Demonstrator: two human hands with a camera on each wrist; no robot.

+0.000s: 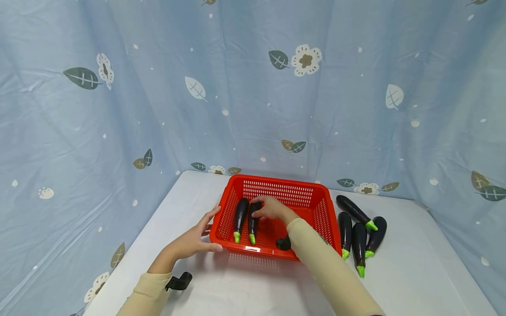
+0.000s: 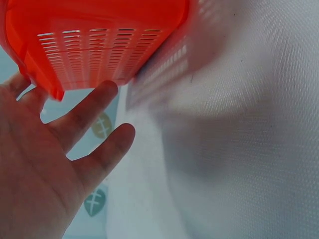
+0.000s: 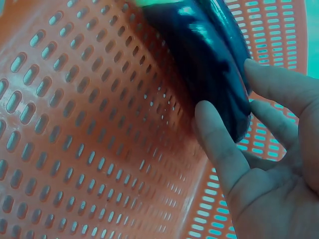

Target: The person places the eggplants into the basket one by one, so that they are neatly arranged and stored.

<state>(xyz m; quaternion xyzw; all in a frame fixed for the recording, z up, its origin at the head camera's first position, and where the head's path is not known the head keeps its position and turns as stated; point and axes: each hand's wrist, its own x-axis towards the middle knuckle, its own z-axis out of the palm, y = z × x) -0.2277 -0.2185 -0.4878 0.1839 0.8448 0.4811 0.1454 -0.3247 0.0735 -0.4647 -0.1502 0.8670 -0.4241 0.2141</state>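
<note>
My right hand (image 1: 272, 209) reaches into a red plastic basket (image 1: 282, 180) and holds the blunt end of a dark eggplant (image 1: 253, 224) between thumb and fingers. In the right wrist view, the thumb is at one side of that eggplant (image 3: 199, 55) and the fingertips are at the other. Left of it in the basket lies a second eggplant (image 1: 240, 215), its green stem end also toward me. At the basket's left corner is my left hand (image 1: 189, 241), fingers spread, with fingertips at the left rim and the thumb low by the front wall.
Several more eggplants (image 1: 359, 245) lie on the white table (image 1: 415, 263), right of the basket. A patterned blue curtain (image 1: 245, 87) hangs behind the table and along its sides. Both wrists carry small black devices (image 1: 179, 281).
</note>
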